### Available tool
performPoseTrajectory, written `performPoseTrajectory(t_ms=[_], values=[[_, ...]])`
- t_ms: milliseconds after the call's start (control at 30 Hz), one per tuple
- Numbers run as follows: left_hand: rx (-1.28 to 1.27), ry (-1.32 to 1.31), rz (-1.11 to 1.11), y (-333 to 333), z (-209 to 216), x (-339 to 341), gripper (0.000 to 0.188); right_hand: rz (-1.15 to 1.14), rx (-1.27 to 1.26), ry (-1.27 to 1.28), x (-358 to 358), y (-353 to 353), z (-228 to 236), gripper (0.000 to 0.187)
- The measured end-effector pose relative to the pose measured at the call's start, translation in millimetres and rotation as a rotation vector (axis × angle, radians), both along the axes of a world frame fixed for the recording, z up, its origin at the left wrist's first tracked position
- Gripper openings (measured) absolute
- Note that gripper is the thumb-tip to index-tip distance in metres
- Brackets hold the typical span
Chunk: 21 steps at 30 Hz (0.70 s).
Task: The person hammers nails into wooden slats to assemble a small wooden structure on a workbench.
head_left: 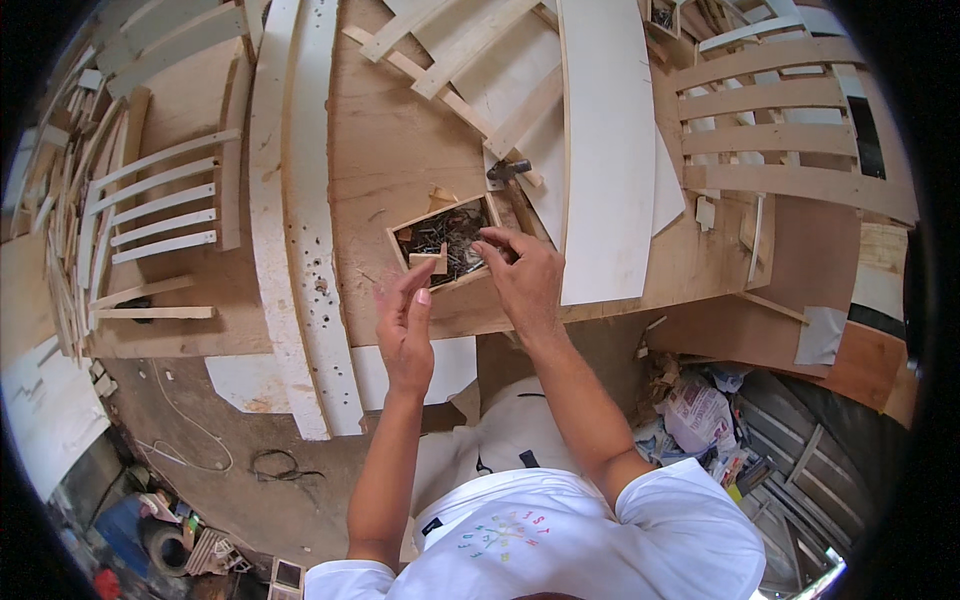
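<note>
A small open wooden box (396, 250) sits near the table's front edge, filled with loose nails (455, 232). Over its right side, my right hand (527, 278) has bent fingers and thumb drawn together among the nails; whatever they pinch is too small to make out. My left hand (404, 335) is at the box's front left corner, fingers stretched out and thumb apart. A small light wood piece (428, 263) shows just by its fingertips, and I cannot tell if they touch it. Right behind the box lies a hammer (517, 195) with a wooden handle.
Long pale boards (305, 200) cross the table (400, 150) on my left. A wide white panel (605, 150) lies on the right. Slatted wooden frames (765, 135) stand at both sides, with a slatted piece (470, 60) behind. Bags and scraps (695, 415) lie lower right.
</note>
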<state>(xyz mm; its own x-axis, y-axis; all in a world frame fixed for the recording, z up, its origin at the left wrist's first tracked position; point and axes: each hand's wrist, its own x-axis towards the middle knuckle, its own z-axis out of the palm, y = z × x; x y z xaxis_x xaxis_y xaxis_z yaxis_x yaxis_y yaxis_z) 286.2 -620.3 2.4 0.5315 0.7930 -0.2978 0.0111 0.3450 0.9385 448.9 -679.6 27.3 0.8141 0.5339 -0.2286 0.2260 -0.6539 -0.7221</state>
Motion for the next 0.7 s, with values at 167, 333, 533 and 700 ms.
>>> performPoseTrajectory(t_ms=[167,333,533,700], values=[[-0.034,0.007,0.032,3,0,3,0.035,0.040,0.070,-0.107,6,-4,-6,0.022],[-0.008,0.075,0.018,6,-1,6,0.032,0.200,0.026,-0.109,17,-12,-2,0.024],[0.015,0.072,0.027,3,3,21,0.026,0.226,0.071,-0.077,21,-11,10,0.028],[0.160,0.230,-0.045,-3,23,30,0.025,0.147,0.117,0.023,28,-17,24,0.021]])
